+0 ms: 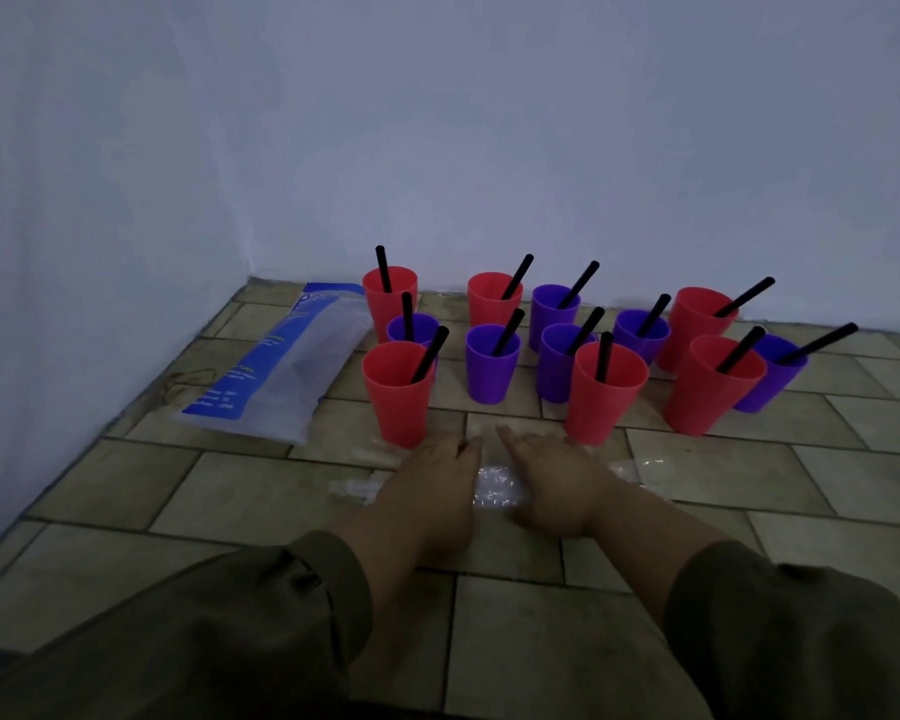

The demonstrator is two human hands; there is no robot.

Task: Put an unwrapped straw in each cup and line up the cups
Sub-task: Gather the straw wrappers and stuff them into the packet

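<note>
Tiled floor (230, 491) runs back to a pale wall corner in dim light. Left of the front-left red cup (398, 392) lies a blue-printed plastic bag (276, 366), likely the straw packet set aside. Just in front of that cup the left hand (432, 485) lies flat, grip wide and empty. Clear wrappers (494, 485) glint beside it, then the right hand (552, 485), equally flat, probably gathering litter. Right of and behind that cup the other cups (606, 402) stand bunched, each with a black straw (604, 356) — not yet lined up.
</note>
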